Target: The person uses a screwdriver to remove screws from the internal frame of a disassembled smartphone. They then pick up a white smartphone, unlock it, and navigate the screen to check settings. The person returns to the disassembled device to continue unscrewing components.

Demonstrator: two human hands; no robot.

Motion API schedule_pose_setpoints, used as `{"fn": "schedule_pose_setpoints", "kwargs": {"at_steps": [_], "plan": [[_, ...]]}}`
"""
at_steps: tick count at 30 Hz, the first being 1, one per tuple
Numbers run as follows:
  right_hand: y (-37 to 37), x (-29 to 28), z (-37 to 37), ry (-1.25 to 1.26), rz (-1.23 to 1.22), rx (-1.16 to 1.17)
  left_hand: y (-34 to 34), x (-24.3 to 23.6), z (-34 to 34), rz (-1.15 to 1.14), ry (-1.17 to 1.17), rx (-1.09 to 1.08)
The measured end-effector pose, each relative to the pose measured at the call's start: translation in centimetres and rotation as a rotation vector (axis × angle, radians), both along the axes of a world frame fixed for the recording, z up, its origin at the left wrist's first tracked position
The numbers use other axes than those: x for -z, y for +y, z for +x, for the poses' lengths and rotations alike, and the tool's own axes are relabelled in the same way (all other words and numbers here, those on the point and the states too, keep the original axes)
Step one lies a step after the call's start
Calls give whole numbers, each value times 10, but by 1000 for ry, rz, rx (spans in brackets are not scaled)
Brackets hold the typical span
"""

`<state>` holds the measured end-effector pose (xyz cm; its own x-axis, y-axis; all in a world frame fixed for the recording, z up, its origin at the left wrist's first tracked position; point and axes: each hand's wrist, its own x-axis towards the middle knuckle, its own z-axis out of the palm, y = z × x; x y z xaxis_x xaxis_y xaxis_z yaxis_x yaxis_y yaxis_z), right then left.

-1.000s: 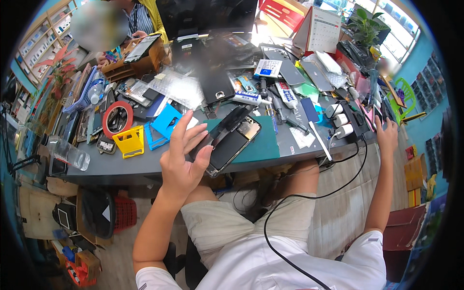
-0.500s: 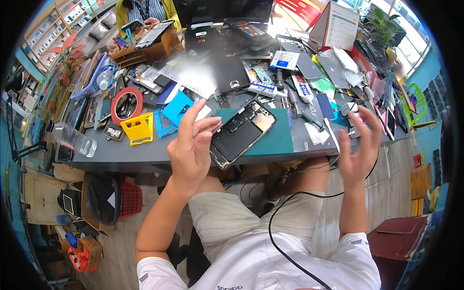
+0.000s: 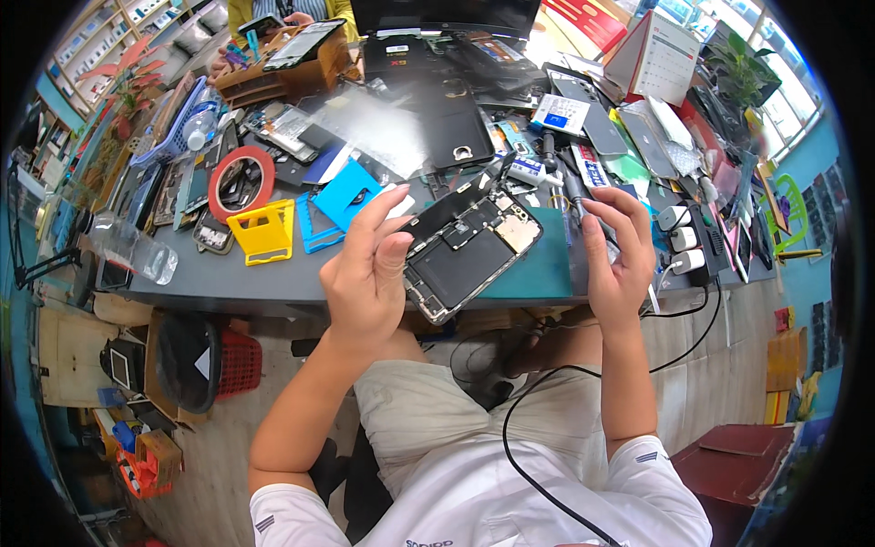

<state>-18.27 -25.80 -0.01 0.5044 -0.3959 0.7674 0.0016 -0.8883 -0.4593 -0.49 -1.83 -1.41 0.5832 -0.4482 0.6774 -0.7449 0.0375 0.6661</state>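
Note:
My left hand (image 3: pixel 363 283) has its thumb and fingers closed at the left edge of an opened smartphone (image 3: pixel 465 264). The phone is tilted, its battery and inner boards facing up, and its near corner juts past the table edge. A dark flat panel (image 3: pixel 447 214) stands raised along its far side. Over the table to the right, my right hand (image 3: pixel 622 260) is open with bent fingers. Its thumb tip and forefinger tip come close together beside a grey screwdriver (image 3: pixel 572 187); I see nothing plainly gripped there. Beneath the phone lies a green mat (image 3: pixel 538 273).
Left on the table are a yellow phone stand (image 3: pixel 262 239), blue stands (image 3: pixel 344 195), a red tape roll (image 3: pixel 241 185) and a plastic bottle (image 3: pixel 137 255). White chargers (image 3: pixel 682 239) fill a power strip at right, its black cable hanging down. Across the table a person (image 3: pixel 296 11) handles a phone.
My right hand has moved left and inward, from near the chargers to the screwdriver. The dark panel now shows more upright by the phone. My left hand stays at the phone; the view has shifted slightly.

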Motion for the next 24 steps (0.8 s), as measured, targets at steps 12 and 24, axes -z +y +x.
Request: {"fn": "schedule_pose_setpoints", "kwargs": {"at_steps": [12, 24], "plan": [[-46, -39, 2, 431, -221, -134, 0, -3, 5, -9, 84, 29], [-41, -56, -2, 652, -412, -195, -4, -2, 4, -46, 89, 22]]}}
